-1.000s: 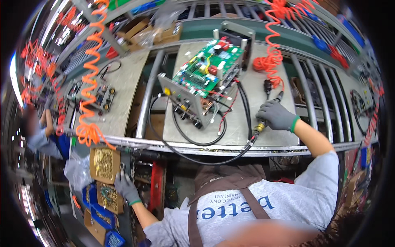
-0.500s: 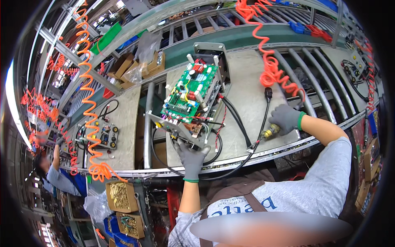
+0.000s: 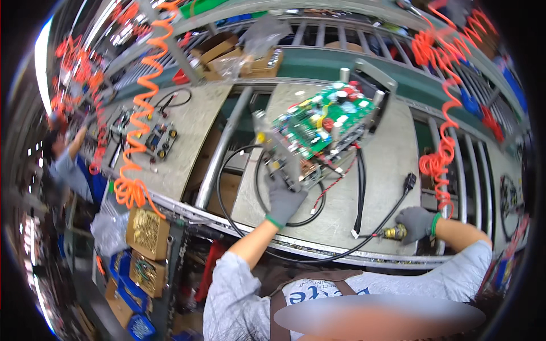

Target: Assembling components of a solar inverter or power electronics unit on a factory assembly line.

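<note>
A green circuit board assembly [image 3: 318, 128] on a metal frame lies on a grey pallet [image 3: 375, 170] in front of me, with black and red cables trailing from it. My left hand [image 3: 282, 200], in a grey glove, grips the near corner of the assembly's metal frame. My right hand [image 3: 417, 223], also gloved, holds a small brass-tipped screwdriver tool [image 3: 393, 232] low at the pallet's near right edge. An orange coiled air hose [image 3: 438, 165] hangs down to the tool.
A second pallet [image 3: 170, 142] to the left carries a smaller board with cables. Another orange coiled hose [image 3: 133, 165] hangs at left. Cardboard boxes of brass parts [image 3: 147, 233] sit below the bench. Another person [image 3: 65, 159] works at far left.
My left hand came up from the boxes under the bench and took hold of the assembly's near corner. My right hand with the tool drew back toward the pallet's near edge.
</note>
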{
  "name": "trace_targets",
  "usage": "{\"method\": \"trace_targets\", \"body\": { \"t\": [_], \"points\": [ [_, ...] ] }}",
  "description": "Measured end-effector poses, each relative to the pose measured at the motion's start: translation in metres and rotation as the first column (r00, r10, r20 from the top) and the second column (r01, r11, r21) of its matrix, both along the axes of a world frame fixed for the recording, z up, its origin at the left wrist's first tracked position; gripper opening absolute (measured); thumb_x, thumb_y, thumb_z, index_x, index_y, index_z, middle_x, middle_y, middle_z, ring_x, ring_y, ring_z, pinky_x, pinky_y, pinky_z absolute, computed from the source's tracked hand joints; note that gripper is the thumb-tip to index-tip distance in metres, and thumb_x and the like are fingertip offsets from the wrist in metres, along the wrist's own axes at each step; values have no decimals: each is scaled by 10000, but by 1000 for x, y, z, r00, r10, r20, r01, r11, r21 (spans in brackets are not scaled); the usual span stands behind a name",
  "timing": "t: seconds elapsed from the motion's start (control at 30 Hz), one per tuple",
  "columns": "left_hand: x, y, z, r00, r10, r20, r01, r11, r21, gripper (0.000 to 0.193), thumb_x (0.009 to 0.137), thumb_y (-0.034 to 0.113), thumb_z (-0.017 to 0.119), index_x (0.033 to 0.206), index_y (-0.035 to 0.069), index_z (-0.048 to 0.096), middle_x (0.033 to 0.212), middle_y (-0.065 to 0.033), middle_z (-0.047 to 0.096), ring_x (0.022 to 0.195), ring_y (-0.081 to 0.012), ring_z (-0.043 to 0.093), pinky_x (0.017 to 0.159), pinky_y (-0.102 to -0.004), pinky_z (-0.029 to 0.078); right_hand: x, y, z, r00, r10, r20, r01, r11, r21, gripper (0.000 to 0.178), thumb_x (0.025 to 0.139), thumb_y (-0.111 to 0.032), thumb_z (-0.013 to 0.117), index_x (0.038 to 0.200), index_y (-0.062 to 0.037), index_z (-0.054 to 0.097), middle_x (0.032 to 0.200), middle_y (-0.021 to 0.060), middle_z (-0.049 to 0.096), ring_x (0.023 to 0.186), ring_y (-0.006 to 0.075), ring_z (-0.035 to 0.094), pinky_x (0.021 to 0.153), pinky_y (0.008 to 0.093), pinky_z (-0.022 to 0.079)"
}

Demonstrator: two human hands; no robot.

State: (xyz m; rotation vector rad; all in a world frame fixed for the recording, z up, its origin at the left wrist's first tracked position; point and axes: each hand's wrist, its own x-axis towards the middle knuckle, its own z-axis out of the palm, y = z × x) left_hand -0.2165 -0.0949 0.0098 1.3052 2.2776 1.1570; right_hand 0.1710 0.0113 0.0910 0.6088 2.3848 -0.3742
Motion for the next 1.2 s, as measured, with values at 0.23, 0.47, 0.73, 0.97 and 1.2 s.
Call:
{"method": "trace_targets", "body": {
  "t": [0.23, 0.47, 0.73, 0.97, 1.2],
  "points": [
    [-53, 109, 5, 977, -213, -26, 209, 973, -94, 1214, 594, 360, 795, 1510, 56, 59, 1456, -366, 201, 1290, -507, 381, 1057, -437, 400, -20, 2, -5, 992, -102, 71, 105, 994, -35, 566, 616, -445, 778, 1021, -80, 628, 1032, 173, 624, 963, 361, 607, 829, 446, 493],
    [-101, 163, 1, 926, -378, -5, 375, 920, -112, 1255, 574, 396, 800, 1533, 83, 53, 1533, -311, 135, 1436, -413, 183, 1146, -411, 272, -91, 41, -19, 930, -306, -203, 334, 935, 122, 537, 603, -366, 765, 1026, -70, 617, 1002, 192, 649, 952, 374, 624, 826, 443, 500],
    [-141, 120, 25, 947, -250, -203, 216, 960, -177, 1063, 629, 492, 790, 1482, 82, 307, 1509, -269, 267, 1399, -376, 301, 1131, -380, 303, -164, 35, -12, 968, -169, -184, 196, 971, 140, 541, 625, -386, 744, 1051, -69, 644, 1033, 196, 656, 982, 365, 630, 851, 431, 504],
    [-190, -32, 26, 768, 3, -640, -146, 974, -171, 710, 799, 481, 652, 1369, 101, 467, 1428, -208, 409, 1318, -394, 381, 1091, -517, 281, -234, 22, -10, 959, -147, -243, 168, 983, 70, 560, 638, -398, 723, 1082, -68, 637, 1040, 195, 663, 985, 362, 636, 850, 426, 506],
    [-221, -116, -9, 854, 235, -464, -372, 899, -229, 621, 791, 299, 666, 1355, 110, 489, 1275, -206, 527, 1155, -393, 528, 980, -454, 436, -297, 16, -7, 952, -100, -289, 120, 992, 50, 530, 657, -377, 700, 1091, -76, 653, 1035, 181, 677, 978, 344, 649, 853, 408, 513]
  ]
}}
